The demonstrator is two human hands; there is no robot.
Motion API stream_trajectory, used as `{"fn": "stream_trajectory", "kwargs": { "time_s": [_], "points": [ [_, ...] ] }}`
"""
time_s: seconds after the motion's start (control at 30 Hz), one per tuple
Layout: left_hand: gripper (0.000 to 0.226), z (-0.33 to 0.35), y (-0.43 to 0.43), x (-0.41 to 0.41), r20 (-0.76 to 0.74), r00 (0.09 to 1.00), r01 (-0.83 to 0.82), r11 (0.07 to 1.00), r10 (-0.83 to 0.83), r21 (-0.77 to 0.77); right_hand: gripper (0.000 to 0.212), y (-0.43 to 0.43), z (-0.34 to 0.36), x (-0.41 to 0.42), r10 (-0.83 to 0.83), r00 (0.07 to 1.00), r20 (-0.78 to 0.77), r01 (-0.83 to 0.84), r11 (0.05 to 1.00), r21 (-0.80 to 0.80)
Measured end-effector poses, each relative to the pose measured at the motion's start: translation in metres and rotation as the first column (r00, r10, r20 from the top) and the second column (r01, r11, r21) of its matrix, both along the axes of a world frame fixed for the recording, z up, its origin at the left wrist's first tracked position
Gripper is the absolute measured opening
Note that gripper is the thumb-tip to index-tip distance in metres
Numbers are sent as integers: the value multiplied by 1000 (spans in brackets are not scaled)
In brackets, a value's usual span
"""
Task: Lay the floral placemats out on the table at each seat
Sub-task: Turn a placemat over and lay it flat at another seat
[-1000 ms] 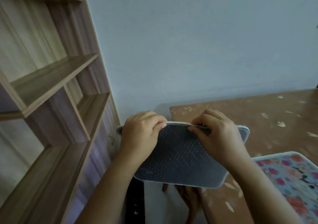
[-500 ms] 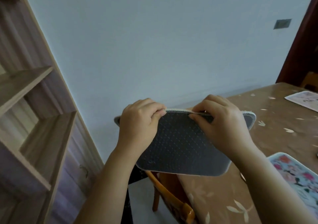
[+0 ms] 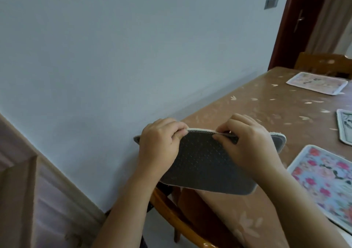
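Observation:
I hold a placemat (image 3: 205, 167) upright in the air over the near left corner of the brown table (image 3: 266, 110). Its dark grey dotted underside faces me and its floral side is hidden. My left hand (image 3: 160, 148) and my right hand (image 3: 247, 143) both pinch its cream top edge. A floral placemat (image 3: 327, 181) with red flowers lies flat on the table at the right. Another placemat (image 3: 344, 125) shows partly at the right edge. A pale one (image 3: 316, 83) lies at the far end.
A wooden chair (image 3: 177, 215) is tucked under the table's near corner, below the held mat. A second chair (image 3: 323, 62) stands at the far end by a dark red door frame (image 3: 285, 28). A white wall runs along the table's left side. A wooden shelf edge (image 3: 17, 181) is at lower left.
My view has swung to the right, away from the shelf, bringing more of the table and the far placemats into sight. Both hands keep the same grip on the mat.

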State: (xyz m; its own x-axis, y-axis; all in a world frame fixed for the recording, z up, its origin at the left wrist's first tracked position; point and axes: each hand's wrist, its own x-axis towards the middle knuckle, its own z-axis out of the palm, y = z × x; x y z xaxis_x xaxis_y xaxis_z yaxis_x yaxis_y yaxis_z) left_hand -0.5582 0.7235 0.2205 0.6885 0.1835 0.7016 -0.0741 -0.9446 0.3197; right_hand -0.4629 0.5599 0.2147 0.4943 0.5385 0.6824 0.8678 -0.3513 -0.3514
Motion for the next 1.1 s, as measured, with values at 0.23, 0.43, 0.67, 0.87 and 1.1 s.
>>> {"fn": "stream_trajectory", "kwargs": {
  "time_s": [0.23, 0.43, 0.67, 0.87, 1.1],
  "points": [
    [13, -31, 19, 65, -112, 981, 151, 986, -159, -77, 12, 3, -25, 35, -166, 980, -106, 159, 984, -77],
    [3, -46, 24, 135, -205, 942, 261, 964, -266, -53, 11, -3, -45, 81, -259, 941, -218, 244, 965, -94],
    [12, -59, 18, 199, -269, 895, 356, 933, -357, -56, 7, -20, -66, 122, -351, 879, -323, 327, 937, -126],
    [6, -62, 16, 237, -268, 866, 427, 903, -423, -44, 6, -28, -68, 142, -433, 840, -327, 399, 901, -168],
    [11, -73, 15, 271, -262, 816, 510, 855, -515, -91, 7, -30, -79, 162, -549, 777, -308, 514, 836, -193]
  ]
}}
